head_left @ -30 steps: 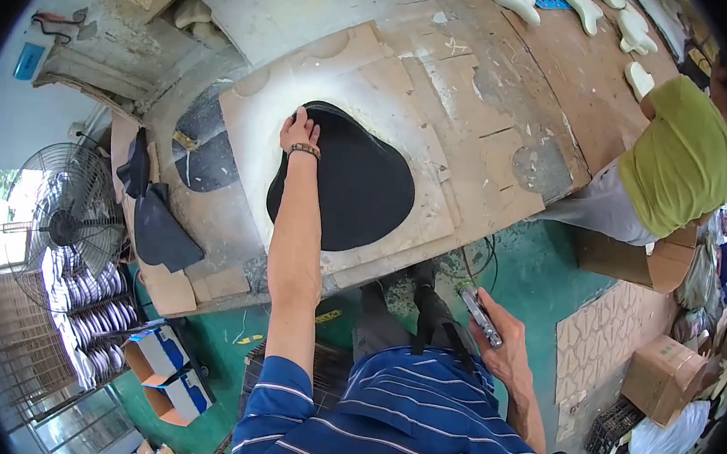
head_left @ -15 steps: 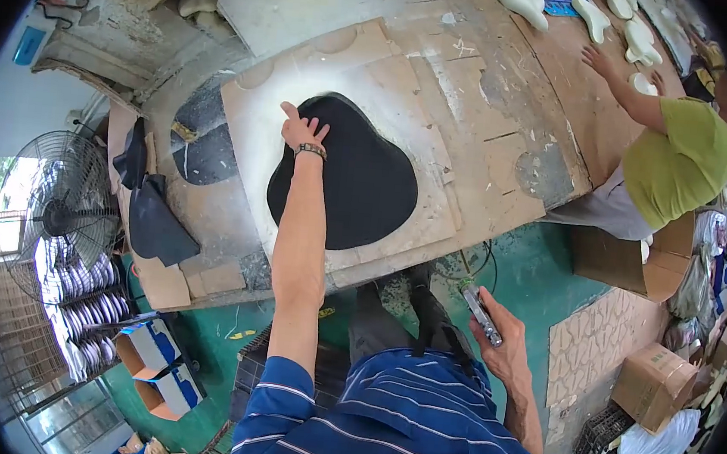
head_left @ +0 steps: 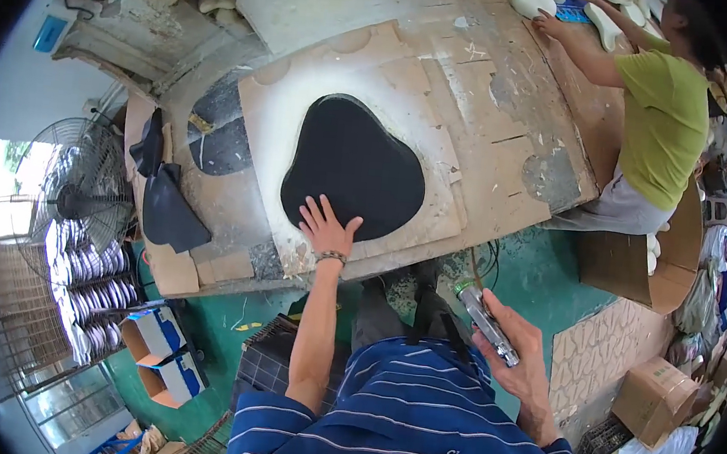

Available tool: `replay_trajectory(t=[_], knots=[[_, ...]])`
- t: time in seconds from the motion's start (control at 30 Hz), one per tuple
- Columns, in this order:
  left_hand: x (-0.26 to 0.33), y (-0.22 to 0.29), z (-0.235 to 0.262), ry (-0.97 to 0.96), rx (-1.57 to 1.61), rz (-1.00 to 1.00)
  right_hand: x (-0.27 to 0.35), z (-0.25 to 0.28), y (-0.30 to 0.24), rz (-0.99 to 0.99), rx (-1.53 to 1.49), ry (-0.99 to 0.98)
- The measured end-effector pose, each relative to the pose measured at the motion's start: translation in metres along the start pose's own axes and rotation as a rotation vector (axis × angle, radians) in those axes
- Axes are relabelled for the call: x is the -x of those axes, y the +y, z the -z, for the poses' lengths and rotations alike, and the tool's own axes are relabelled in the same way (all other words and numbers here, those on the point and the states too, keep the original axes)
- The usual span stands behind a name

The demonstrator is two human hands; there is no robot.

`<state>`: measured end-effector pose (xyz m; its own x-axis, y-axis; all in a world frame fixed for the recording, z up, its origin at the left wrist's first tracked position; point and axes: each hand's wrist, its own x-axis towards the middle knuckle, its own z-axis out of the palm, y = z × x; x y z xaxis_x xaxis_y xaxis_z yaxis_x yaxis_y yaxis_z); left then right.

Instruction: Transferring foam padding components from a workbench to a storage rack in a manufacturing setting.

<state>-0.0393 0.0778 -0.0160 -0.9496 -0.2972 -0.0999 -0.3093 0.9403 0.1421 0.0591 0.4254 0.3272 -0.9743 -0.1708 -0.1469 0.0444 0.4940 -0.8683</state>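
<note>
The black sheet (head_left: pixel 356 161) is laid flat on cardboard (head_left: pixel 440 164), not yet lifted; nothing is grasped by the left hand (head_left: pixel 326 231) over its edge; a tool (head_left: pixel 488 323) is gripped by the right hand (head_left: pixel 519 351).

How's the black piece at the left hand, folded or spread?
Spread: the black piece lies flat on cardboard, its broad outline showing beyond the left hand.

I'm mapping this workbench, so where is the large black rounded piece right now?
In the head view, the large black rounded piece lies just above the picture's centre, on the white-dusted cardboard, with the dark scraps off to its left.
</note>
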Motion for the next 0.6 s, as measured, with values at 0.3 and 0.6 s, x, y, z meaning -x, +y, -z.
replay_trajectory(t=[0.3,0.6], knots=[[0.015,0.012,0.000,0.078,0.146,0.102,-0.002,0.025,-0.034,0.126,0.076,-0.038],[0.077,-0.070,0.026,0.431,0.702,0.137,0.036,0.004,-0.056,0.129,0.213,-0.135]])
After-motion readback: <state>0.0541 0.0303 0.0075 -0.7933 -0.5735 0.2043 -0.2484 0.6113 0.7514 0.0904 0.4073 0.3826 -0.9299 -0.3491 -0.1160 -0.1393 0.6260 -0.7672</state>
